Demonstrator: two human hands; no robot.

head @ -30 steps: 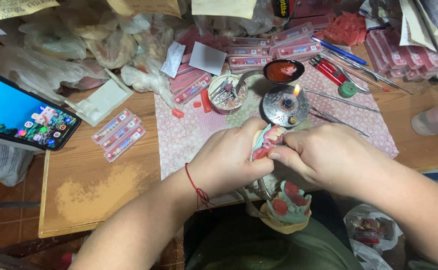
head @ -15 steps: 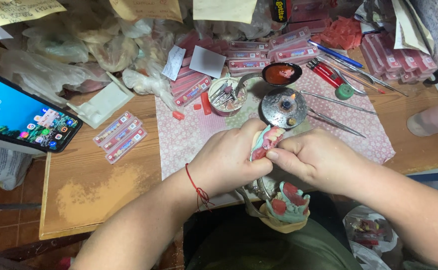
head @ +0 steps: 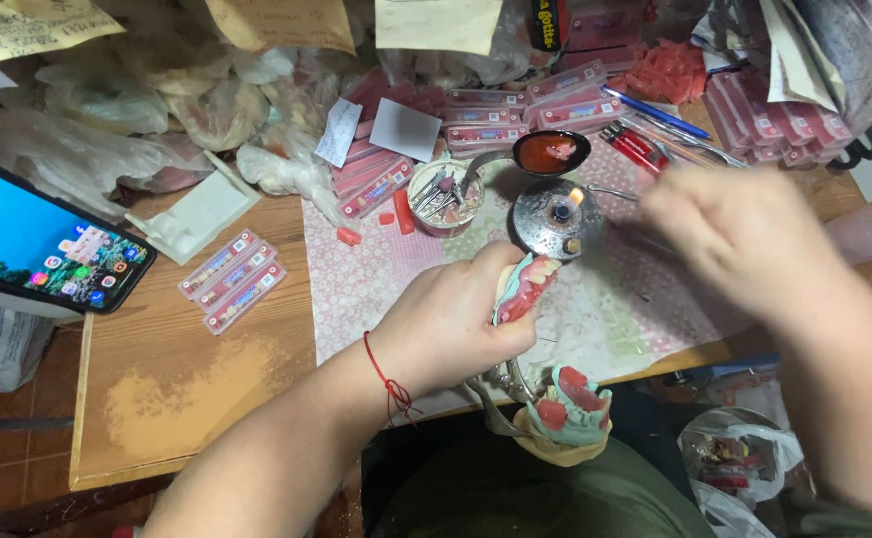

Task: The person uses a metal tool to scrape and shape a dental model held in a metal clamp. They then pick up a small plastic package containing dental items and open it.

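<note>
— What does the person wear on the arms?

— Nothing on either forearm; both are bare from the picture's lower edge up to the hands, no sleeve showing.

— Anything at the wrists?

— A thin red string bracelet (head: 388, 374) is tied round the wrist just behind the left hand (head: 456, 324), with a small knot and loose ends hanging beneath it. The right hand (head: 740, 239) is too blurred to tell nails or rings, and its wrist shows no band.

— And clothing lower down?

— An olive-green garment (head: 516, 493) covers the lap beneath both forearms.
</note>
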